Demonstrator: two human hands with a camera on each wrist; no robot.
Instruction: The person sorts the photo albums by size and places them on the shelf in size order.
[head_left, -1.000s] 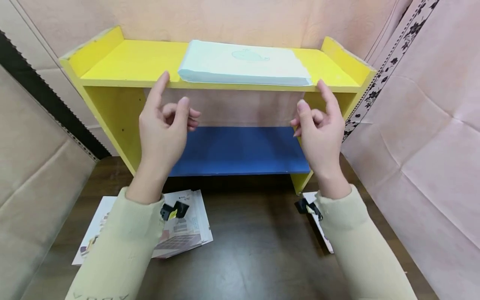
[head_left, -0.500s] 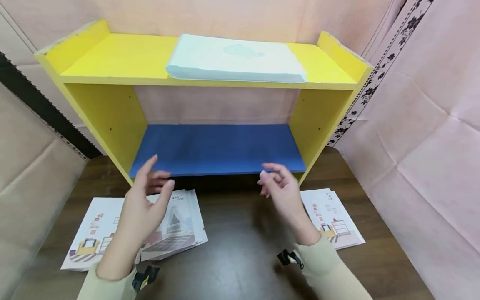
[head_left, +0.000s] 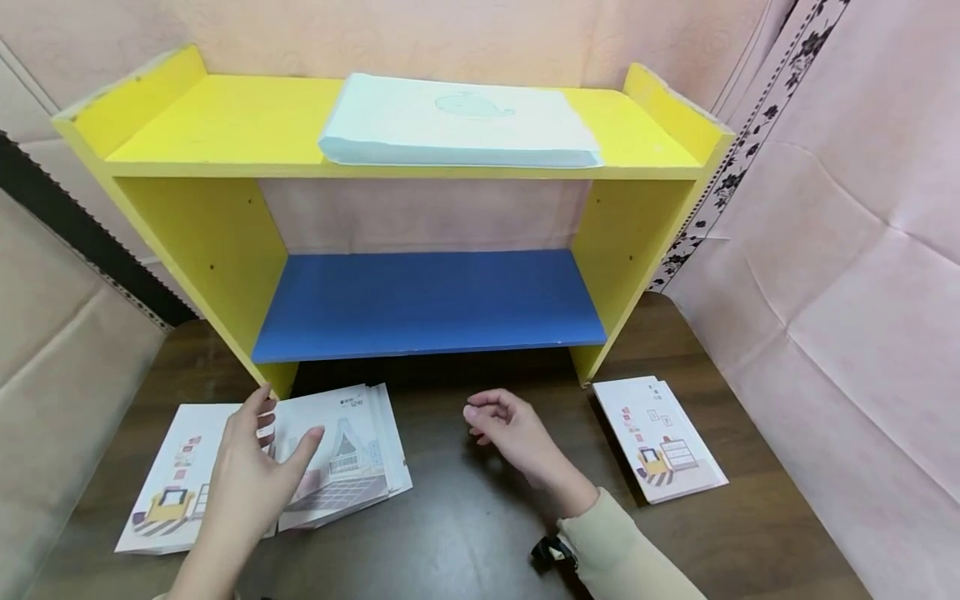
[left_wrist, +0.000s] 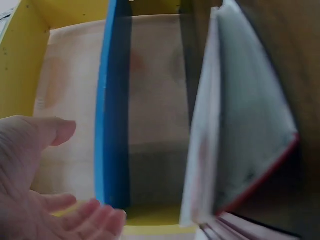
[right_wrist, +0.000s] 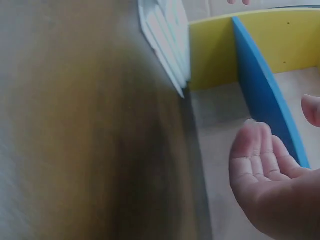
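My left hand (head_left: 258, 475) hovers over two groups of thin booklets at the front left, thumb and fingers spread apart with nothing between them. Under its left side lies a white booklet (head_left: 161, 500) with a yellow chair drawing; to its right is a fanned stack of booklets (head_left: 337, 450) with a grey building picture. My right hand (head_left: 521, 442) is over the table in front of the shelf, fingers loosely bent and holding nothing. In the left wrist view the booklets (left_wrist: 250, 100) appear blurred, beyond the fingers of the left hand. Another small stack of booklets (head_left: 660, 442) lies at the right.
A yellow shelf unit (head_left: 195, 250) with a blue middle board (head_left: 427, 304) stands at the back of the dark wooden table (head_left: 457, 533). On its top board lies a flat pale-blue package (head_left: 457, 121) with a whale drawing. Pink cloth (head_left: 847, 333) hangs at the sides and behind.
Both hands have come down from the front edge of the top board, near the pale-blue package, to the table. The left is now over the left booklets; the right has moved toward the middle.
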